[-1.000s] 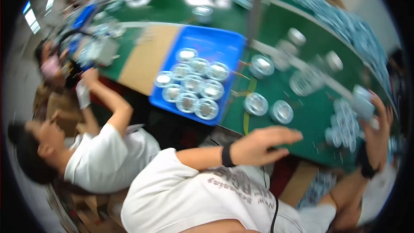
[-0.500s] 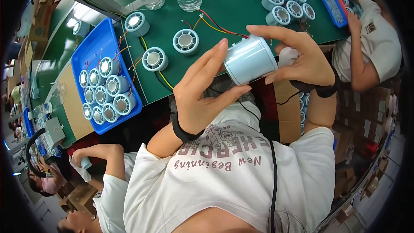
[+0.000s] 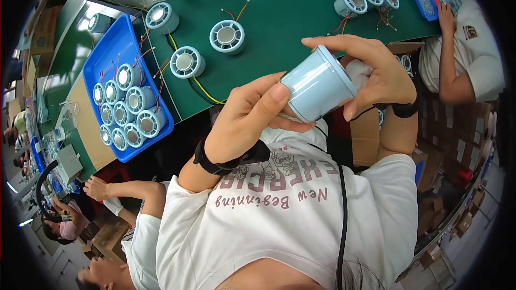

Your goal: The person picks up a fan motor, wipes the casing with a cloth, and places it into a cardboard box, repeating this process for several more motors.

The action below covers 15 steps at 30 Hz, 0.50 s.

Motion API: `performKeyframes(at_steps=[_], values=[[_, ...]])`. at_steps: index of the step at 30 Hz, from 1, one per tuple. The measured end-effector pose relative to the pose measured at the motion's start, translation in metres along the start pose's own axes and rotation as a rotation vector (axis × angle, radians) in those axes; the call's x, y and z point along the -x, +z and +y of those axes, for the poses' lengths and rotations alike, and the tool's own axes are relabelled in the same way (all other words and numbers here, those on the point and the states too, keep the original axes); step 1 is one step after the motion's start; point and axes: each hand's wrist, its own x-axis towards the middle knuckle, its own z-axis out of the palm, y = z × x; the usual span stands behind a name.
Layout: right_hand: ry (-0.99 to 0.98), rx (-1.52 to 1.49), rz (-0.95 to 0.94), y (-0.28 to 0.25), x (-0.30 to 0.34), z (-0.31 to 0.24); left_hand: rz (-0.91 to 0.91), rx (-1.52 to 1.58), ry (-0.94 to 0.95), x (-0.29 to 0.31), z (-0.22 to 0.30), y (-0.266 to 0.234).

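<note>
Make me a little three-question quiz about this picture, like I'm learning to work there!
1. True or false: The left hand touches the light-blue cylindrical housing.
2. Where is the white wad?
A) On the tabletop
B) In the right hand
C) In the tray
3. Fill in: The tray is on the person's ____ side.

Key: 1 true; 2 B; 3 left.

Wearer's white short-sleeved fabric shirt (image 3: 290,236): maroon printed lettering (image 3: 277,182), large capitals, with a smaller line nearer the neck.
Right-hand co-worker's white fabric shirt (image 3: 486,72): small dark patch (image 3: 471,32), too small to read.
</note>
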Motion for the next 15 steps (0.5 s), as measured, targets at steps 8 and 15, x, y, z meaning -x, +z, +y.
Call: performKeyframes(at_steps=[8,15], values=[[0.128,-0.176,0.083,0.003,0.017,-0.012,-0.214,0.144,-0.253,-0.014,-0.006,-0.002],[1.006,0.051,0.616,0.029,0.154,-0.031,0.527,-1.290,0.614,-0.022,-0.018,-0.032]])
